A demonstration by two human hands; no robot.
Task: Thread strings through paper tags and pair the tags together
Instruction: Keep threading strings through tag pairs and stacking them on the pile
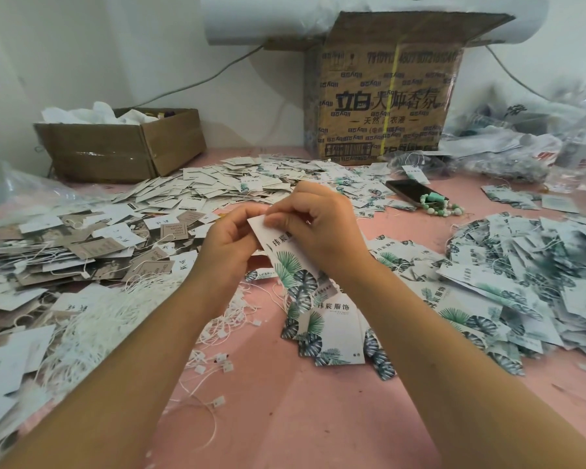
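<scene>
Support for the leaf-printed tag (pixel 286 262) was shared between both hands, clear of the pink table (pixel 285 418). Its left edge was gripped by the left hand (pixel 230 245), fingers curled round it, presumably so that the card was kept steady. Its upper corner was pinched by the curled fingers of the right hand (pixel 318 225), probably where the hole lay; whether a string was being fed there could not be told. Loose strings (pixel 92 316) were heaped on the table at the left and spare tags (pixel 332 330) were stacked directly beneath the hands, so that both supplies were kept within reach. Strung tags (pixel 521 265) appeared to be piled apart, at the right.
</scene>
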